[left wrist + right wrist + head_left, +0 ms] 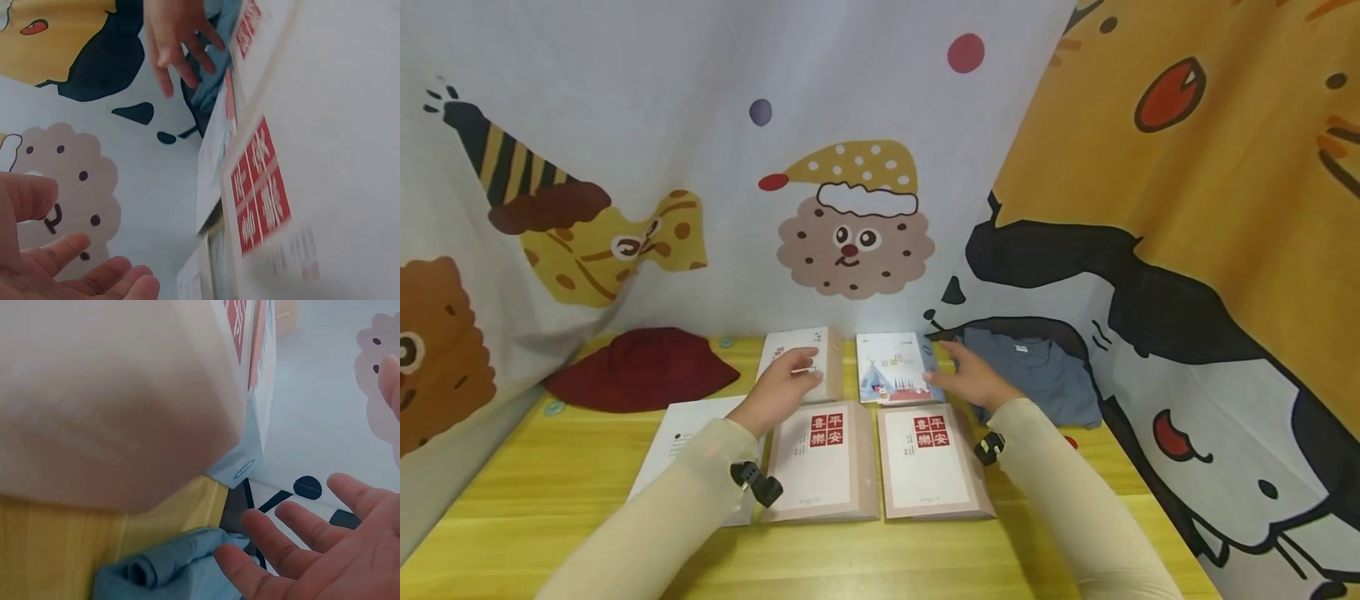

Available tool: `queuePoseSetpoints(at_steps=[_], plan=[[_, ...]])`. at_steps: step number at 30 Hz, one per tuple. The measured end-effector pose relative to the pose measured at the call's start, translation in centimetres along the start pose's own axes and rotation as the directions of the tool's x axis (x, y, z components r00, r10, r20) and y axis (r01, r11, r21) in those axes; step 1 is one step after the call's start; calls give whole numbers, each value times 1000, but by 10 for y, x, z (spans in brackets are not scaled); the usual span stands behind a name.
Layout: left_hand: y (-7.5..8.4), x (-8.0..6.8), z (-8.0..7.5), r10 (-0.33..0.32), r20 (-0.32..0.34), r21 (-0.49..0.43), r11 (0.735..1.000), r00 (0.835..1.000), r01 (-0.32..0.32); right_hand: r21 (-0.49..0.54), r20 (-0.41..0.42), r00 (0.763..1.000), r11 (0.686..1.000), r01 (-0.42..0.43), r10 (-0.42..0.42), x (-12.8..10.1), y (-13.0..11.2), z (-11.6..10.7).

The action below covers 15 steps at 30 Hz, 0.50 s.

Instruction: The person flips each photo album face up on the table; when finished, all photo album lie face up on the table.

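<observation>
Cartoon-print curtains (865, 125) wall off the back and right of a yellow wooden surface (550, 500), and I am looking down on it from the head view. Four books lie in a two-by-two block. The near pair are matching pink books with red seals, the left one (820, 462) and the right one (928, 462) lying side by side and nearly touching. Behind them sit a white book (820, 346) and a tent book (887, 367) with a small tent drawing on its cover.

My left hand (782, 387) rests over the near end of the white book, fingers loosely bent; I cannot tell whether they press on it. From the left wrist view the fingers (94, 278) look relaxed and hold nothing, so that grip is open. My right hand (973, 379) lies at the right edge of the tent book, fingers stretched out and apart, its grip also open and holding nothing. The right wrist view shows the spread fingers (281, 550) just above a folded blue shirt (175, 565), which lies by the right curtain.

A white sheet (677, 442) lies left of the pink books under my left sleeve, and a red hat (640, 367) sits at the back left.
</observation>
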<state>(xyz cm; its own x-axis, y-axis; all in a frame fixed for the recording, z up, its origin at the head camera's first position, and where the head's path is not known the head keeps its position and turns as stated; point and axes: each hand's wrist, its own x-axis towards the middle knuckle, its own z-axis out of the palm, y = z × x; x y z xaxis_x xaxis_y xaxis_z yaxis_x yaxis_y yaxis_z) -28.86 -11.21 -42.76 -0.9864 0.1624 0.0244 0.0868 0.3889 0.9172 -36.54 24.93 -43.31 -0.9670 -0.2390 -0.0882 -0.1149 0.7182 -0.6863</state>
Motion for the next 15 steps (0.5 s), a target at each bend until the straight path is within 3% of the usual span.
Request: queuePoseSetpoints(at_steps=[7,15], plan=[[4,19,25,-86,65,-75,993,994,91,63,57,998,998,-31,27,6,-2,5],[6,37,47,-109,174,-128,983,979,132,114,113,993,992,-51,38,14,-4,8]])
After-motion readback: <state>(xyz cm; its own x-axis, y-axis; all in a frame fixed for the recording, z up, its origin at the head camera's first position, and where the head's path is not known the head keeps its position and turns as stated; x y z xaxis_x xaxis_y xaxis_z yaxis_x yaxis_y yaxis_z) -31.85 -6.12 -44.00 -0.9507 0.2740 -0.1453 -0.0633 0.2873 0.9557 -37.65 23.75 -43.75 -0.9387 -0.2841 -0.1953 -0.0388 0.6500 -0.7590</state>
